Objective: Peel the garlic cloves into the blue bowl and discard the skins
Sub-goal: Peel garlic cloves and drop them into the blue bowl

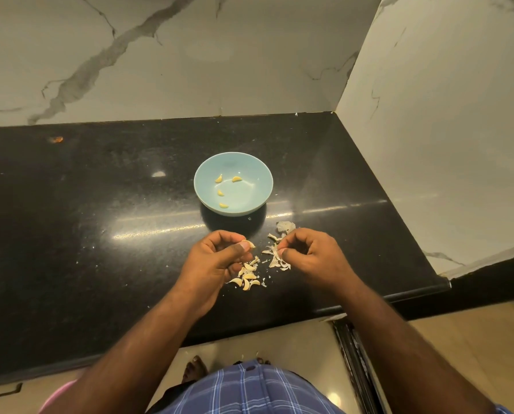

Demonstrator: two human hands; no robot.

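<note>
Head view: a person stands at a black stone worktop (pixel 100 204), peeling garlic near its front edge. The left hand (pixel 216 258) pinches a single garlic clove (pixel 247 244) between thumb and curled fingers (pixel 234 236), the pale tip just showing. The right hand (pixel 308 253) has its fingers curled and drawn together at the tips over the heap of papery skins (pixel 276 258); whether a scrap is held between them cannot be told. Between the two hands, slightly nearer the front edge, lies a small pile of unpeeled cloves (pixel 248 277). Beyond the hands, toward the middle of the worktop, sits the blue bowl (pixel 261 177) with four peeled cloves (pixel 227 191) scattered inside.

Each clove looks light, small and firm, likely slick once bared, so a fingertip pinch across its curved back seems the sound hold, with the other hand picking at the pointed end. The skins appear dry, brittle and feather-light, apt to cling or drift; they would gather better swept together than picked up singly. With four cloves done and a pile waiting, the job seems under halfway.
</note>
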